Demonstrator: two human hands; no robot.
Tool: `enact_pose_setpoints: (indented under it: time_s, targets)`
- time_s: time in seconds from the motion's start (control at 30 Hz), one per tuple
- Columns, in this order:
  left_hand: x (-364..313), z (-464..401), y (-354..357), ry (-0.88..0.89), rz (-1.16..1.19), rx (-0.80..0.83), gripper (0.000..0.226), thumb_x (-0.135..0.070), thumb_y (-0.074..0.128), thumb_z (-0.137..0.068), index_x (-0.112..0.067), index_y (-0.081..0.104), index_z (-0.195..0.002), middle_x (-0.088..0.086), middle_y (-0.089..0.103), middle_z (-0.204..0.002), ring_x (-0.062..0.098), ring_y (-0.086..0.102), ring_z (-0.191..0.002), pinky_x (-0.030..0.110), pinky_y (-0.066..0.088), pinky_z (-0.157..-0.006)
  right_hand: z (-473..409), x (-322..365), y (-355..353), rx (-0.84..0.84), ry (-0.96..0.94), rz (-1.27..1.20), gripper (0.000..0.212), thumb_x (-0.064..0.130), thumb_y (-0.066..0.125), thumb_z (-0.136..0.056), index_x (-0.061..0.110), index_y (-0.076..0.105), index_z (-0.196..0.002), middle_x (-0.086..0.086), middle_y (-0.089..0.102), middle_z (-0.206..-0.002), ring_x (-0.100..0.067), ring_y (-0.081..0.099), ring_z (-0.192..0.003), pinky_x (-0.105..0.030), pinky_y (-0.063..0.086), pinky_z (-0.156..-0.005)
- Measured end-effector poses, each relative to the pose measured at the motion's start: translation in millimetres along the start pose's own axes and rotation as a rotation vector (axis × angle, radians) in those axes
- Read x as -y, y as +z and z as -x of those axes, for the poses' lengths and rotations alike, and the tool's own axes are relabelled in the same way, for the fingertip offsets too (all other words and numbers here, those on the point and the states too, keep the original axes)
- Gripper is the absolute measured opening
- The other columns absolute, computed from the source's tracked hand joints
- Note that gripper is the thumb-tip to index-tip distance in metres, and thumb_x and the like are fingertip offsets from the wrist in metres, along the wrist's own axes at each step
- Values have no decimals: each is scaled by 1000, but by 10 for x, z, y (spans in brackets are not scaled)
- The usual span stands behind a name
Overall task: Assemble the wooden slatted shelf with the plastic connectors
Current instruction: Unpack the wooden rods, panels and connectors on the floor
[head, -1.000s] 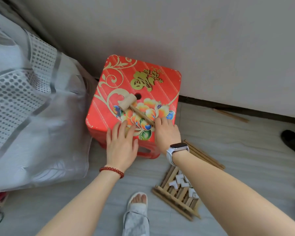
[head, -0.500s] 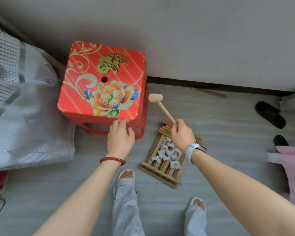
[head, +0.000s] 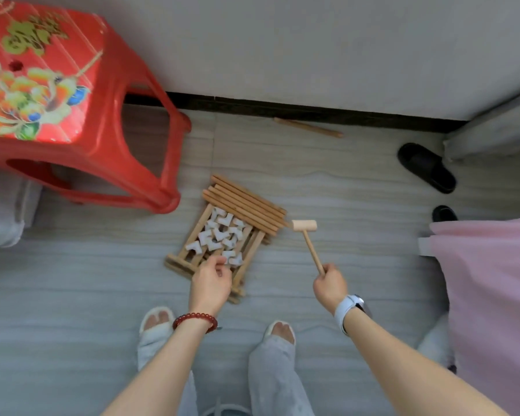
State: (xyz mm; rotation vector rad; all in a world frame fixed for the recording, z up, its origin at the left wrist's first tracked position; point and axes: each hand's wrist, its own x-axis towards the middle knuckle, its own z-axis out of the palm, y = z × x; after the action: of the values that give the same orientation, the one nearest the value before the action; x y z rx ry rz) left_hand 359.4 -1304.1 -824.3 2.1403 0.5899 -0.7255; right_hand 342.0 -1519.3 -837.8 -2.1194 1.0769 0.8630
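A wooden slatted panel (head: 189, 253) lies flat on the floor with a heap of white plastic connectors (head: 219, 235) on it. A bundle of wooden rods (head: 246, 205) rests across its far end. My left hand (head: 211, 282) hovers over the panel's near edge, fingers loosely curled close to the nearest connectors; it holds nothing that I can see. My right hand (head: 329, 285) grips the handle of a small wooden mallet (head: 304, 226), its head up beside the end of the rods.
A red plastic stool (head: 72, 94) with a flower print stands at the left against the wall. One loose wooden rod (head: 308, 127) lies by the skirting. Black slippers (head: 427, 166) sit at the right, beside pink fabric (head: 493, 295). My feet are just below the panel.
My right hand lifted the mallet off the stool and carried it right, past the rods. My left hand left the stool's edge and came down to the panel's connectors.
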Motion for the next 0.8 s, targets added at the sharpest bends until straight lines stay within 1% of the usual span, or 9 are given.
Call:
enact_pose_setpoints:
  time_s: [0.17, 0.27, 0.33, 0.4, 0.5, 0.6, 0.67, 0.73, 0.8]
  targets:
    - [182, -225, 561, 25, -79, 11, 28, -10, 46, -94, -8, 59, -119, 9, 63, -111, 25, 58, -105, 26, 42, -81, -574, -493, 180, -2, 87, -98, 30, -3, 43, -89, -6, 48, -119, -26, 54, -119, -38, 54, -105, -27, 35, -70]
    - [408, -668, 903, 80, -134, -10, 30, -11, 47, -93, -7, 58, -121, 10, 62, -116, 26, 56, -109, 31, 44, -88, -1094, -691, 496, -32, 118, -147, 36, -2, 43, -89, -6, 46, -124, -26, 52, -121, -40, 54, -107, -33, 40, -76]
    - [629, -1015, 1143, 121, -218, -20, 32, -12, 46, -94, -8, 56, -124, 10, 57, -124, 25, 53, -114, 31, 42, -90, -1486, -796, 767, -42, 113, -154, 38, -2, 43, -89, -5, 45, -127, -26, 52, -122, -40, 54, -107, -37, 44, -80]
    - [864, -1379, 1365, 181, -290, -25, 35, -13, 46, -93, -9, 52, -127, 11, 51, -130, 25, 48, -119, 33, 40, -94, -1901, -850, 1024, -59, 84, -148, 38, -2, 43, -89, -4, 45, -127, -26, 51, -122, -40, 55, -104, -38, 45, -79]
    - [1192, -1903, 1629, 307, -441, -85, 41, -17, 46, -94, -12, 45, -135, 11, 41, -139, 27, 37, -127, 42, 37, -101, -2484, -886, 1417, -98, 22, -127, 38, -2, 42, -90, -5, 45, -127, -26, 51, -121, -39, 54, -97, -36, 42, -73]
    - [1443, -2370, 1792, 416, -598, -191, 51, -28, 49, -93, -17, 38, -141, 8, 33, -145, 26, 28, -134, 46, 28, -107, -2963, -895, 1777, -168, -12, -138, 38, -4, 41, -89, -3, 48, -126, -25, 52, -122, -40, 53, -107, -34, 40, -77]
    - [1571, -2626, 1858, 449, -607, -224, 56, -36, 50, -92, -20, 34, -143, 8, 28, -149, 25, 21, -139, 48, 19, -112, -3224, -864, 1949, -206, -45, -157, 36, -4, 41, -89, -2, 49, -124, -24, 53, -122, -40, 52, -109, -33, 39, -78]
    - [1670, -2800, 1891, 457, -576, -230, 59, -43, 50, -91, -24, 31, -144, 6, 22, -152, 22, 14, -142, 50, 11, -114, -3404, -840, 2059, -241, -85, -124, 38, 0, 42, -90, -1, 49, -127, -24, 50, -127, -40, 49, -115, -37, 41, -87]
    - [1716, -2886, 1891, 477, -605, -236, 61, -47, 48, -91, -26, 29, -145, 4, 18, -154, 21, 9, -143, 52, 5, -114, -3452, -786, 2062, -341, -103, -97, 42, 5, 42, -92, 3, 46, -134, -21, 43, -135, -39, 43, -123, -43, 38, -97]
